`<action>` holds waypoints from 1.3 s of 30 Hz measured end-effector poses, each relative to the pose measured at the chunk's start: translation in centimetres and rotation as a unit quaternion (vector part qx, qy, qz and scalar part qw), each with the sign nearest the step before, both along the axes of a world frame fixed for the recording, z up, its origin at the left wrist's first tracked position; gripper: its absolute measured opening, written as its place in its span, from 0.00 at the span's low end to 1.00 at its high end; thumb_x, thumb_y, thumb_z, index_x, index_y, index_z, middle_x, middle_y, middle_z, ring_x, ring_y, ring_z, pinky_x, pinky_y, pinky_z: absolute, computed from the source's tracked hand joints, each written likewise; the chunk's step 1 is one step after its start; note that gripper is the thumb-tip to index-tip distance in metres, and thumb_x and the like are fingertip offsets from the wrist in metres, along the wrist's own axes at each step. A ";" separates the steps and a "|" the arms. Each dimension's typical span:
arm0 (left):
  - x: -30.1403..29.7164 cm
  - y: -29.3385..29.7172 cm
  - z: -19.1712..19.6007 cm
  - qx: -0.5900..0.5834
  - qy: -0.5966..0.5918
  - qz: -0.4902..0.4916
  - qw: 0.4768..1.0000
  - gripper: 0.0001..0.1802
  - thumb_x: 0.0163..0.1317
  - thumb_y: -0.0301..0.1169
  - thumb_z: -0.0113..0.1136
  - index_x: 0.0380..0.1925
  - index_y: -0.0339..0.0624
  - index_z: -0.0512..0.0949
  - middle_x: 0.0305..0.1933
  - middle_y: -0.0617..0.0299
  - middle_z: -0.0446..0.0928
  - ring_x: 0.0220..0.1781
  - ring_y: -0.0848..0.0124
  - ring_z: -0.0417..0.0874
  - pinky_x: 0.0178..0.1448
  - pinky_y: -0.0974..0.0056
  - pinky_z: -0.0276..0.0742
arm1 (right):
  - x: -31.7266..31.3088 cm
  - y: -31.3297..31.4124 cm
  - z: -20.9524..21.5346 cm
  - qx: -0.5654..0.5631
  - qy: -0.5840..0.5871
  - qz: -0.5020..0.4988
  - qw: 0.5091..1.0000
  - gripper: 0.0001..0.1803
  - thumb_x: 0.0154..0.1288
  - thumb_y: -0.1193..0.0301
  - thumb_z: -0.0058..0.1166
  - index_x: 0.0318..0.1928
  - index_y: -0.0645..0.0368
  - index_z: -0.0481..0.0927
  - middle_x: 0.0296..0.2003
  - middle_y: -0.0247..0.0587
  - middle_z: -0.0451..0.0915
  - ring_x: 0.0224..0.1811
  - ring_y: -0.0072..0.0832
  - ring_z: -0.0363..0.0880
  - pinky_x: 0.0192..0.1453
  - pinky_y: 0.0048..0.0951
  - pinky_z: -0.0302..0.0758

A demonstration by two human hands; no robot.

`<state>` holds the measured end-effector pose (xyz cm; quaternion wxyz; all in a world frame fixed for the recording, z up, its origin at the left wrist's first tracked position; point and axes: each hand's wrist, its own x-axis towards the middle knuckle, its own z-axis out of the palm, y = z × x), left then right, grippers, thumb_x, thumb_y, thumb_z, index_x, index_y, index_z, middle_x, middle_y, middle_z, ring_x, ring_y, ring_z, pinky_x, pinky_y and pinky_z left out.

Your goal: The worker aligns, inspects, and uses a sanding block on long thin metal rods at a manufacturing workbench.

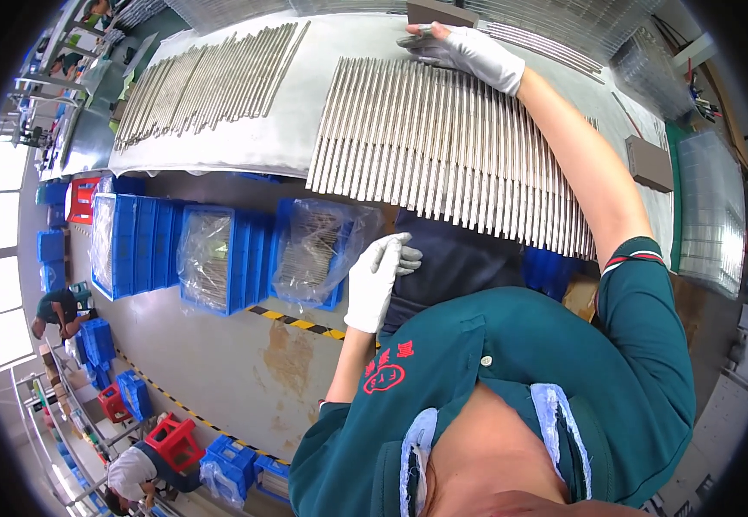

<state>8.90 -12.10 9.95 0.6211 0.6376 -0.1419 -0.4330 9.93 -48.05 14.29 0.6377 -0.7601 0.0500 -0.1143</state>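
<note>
Both hands are in white gloves and well apart. The right hand (473, 59) is pretty much stretched out, fingers extended over the far ends of a wide row of metal rods (425, 146), not wrapped around any that I can see. Those rods sit side by side on the white-covered table (298, 129), near ends poking over the edge. Left hand's (381, 271) just below them, fingers loosely bent, seemingly holding nothing.
</note>
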 end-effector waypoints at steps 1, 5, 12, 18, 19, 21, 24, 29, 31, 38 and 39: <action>-0.1 -0.5 0.3 -0.001 0.003 -0.016 1.000 0.17 0.71 0.35 0.49 0.49 0.31 0.75 0.37 0.52 0.82 0.35 0.70 0.83 0.43 0.68 0.79 | -0.6 1.0 0.9 -0.161 0.005 -0.049 0.986 0.36 0.69 0.41 0.37 0.66 0.53 0.67 0.61 0.43 0.70 0.65 0.34 0.67 0.70 0.34 0.63; -0.5 -3.2 1.8 -0.013 0.002 -0.027 1.000 0.17 0.69 0.37 0.52 0.42 0.30 0.76 0.33 0.53 0.80 0.31 0.70 0.81 0.38 0.69 0.78 | -2.9 3.7 1.0 -0.492 0.041 -0.021 0.870 0.35 0.69 0.43 0.38 0.69 0.48 0.60 0.65 0.46 0.65 0.67 0.43 0.64 0.71 0.37 0.59; -1.2 -6.5 1.2 -0.047 0.090 -0.027 0.994 0.11 0.64 0.37 0.61 0.33 0.41 0.75 0.22 0.68 0.71 0.18 0.82 0.68 0.23 0.73 0.67 | -5.6 4.2 0.5 -0.511 0.103 -0.068 0.850 0.33 0.67 0.48 0.45 0.68 0.48 0.62 0.66 0.45 0.64 0.65 0.43 0.66 0.69 0.36 0.62; -1.5 -6.0 1.2 -0.045 0.080 -0.018 0.996 0.12 0.64 0.36 0.61 0.29 0.41 0.73 0.18 0.69 0.69 0.16 0.82 0.66 0.21 0.72 0.66 | -5.9 4.7 0.6 -0.502 0.124 -0.078 0.853 0.34 0.67 0.46 0.44 0.68 0.49 0.62 0.66 0.44 0.64 0.67 0.42 0.63 0.71 0.38 0.60; -1.5 -5.9 1.2 -0.044 0.080 -0.017 0.996 0.12 0.64 0.36 0.61 0.29 0.41 0.73 0.18 0.69 0.69 0.16 0.82 0.66 0.21 0.72 0.66 | -5.9 4.7 0.5 -0.509 0.129 -0.078 0.848 0.34 0.67 0.45 0.42 0.68 0.48 0.62 0.67 0.44 0.62 0.69 0.41 0.61 0.72 0.40 0.58; -1.4 -5.8 1.5 -0.039 0.095 -0.026 0.994 0.13 0.63 0.37 0.62 0.31 0.39 0.75 0.19 0.68 0.71 0.17 0.82 0.68 0.22 0.73 0.67 | -5.7 5.1 0.4 -0.543 0.083 -0.071 0.832 0.34 0.68 0.45 0.41 0.68 0.49 0.61 0.67 0.45 0.61 0.69 0.41 0.60 0.72 0.41 0.56; -1.1 -5.4 2.7 0.046 0.043 -0.074 0.995 0.17 0.63 0.42 0.61 0.34 0.36 0.77 0.22 0.65 0.74 0.22 0.80 0.73 0.27 0.73 0.70 | -4.9 6.2 0.6 -0.585 0.016 -0.038 0.810 0.34 0.69 0.46 0.39 0.69 0.50 0.60 0.67 0.48 0.60 0.70 0.42 0.57 0.74 0.42 0.53; 3.6 -3.5 7.7 0.130 -0.089 -0.339 0.927 0.18 0.64 0.43 0.57 0.38 0.37 0.79 0.30 0.61 0.80 0.30 0.76 0.79 0.38 0.69 0.74 | -3.7 6.7 -0.4 -0.616 -0.010 0.019 0.787 0.33 0.71 0.47 0.35 0.69 0.50 0.59 0.67 0.50 0.60 0.71 0.44 0.56 0.75 0.45 0.49; 5.7 -3.0 8.3 -0.039 -0.144 -0.267 0.952 0.16 0.64 0.40 0.57 0.39 0.37 0.80 0.31 0.60 0.79 0.31 0.76 0.79 0.39 0.69 0.75 | -3.8 6.8 -0.5 -0.633 -0.011 0.024 0.774 0.34 0.70 0.45 0.35 0.69 0.50 0.59 0.67 0.51 0.60 0.71 0.45 0.56 0.74 0.46 0.49; 16.3 -10.3 5.2 0.169 -0.708 -0.062 0.683 0.24 0.66 0.49 0.50 0.49 0.42 0.78 0.46 0.49 0.79 0.50 0.53 0.78 0.55 0.54 0.72 | -6.2 7.0 2.2 -0.609 0.002 0.001 0.793 0.36 0.69 0.43 0.32 0.70 0.49 0.58 0.70 0.51 0.53 0.72 0.49 0.51 0.76 0.46 0.47; 17.0 -11.2 4.5 0.201 -0.725 -0.061 0.656 0.26 0.65 0.51 0.50 0.50 0.43 0.78 0.47 0.50 0.79 0.49 0.53 0.78 0.55 0.55 0.72 | -7.4 6.6 2.7 -0.614 0.013 -0.005 0.789 0.36 0.69 0.42 0.33 0.70 0.48 0.58 0.70 0.51 0.53 0.72 0.50 0.50 0.76 0.46 0.46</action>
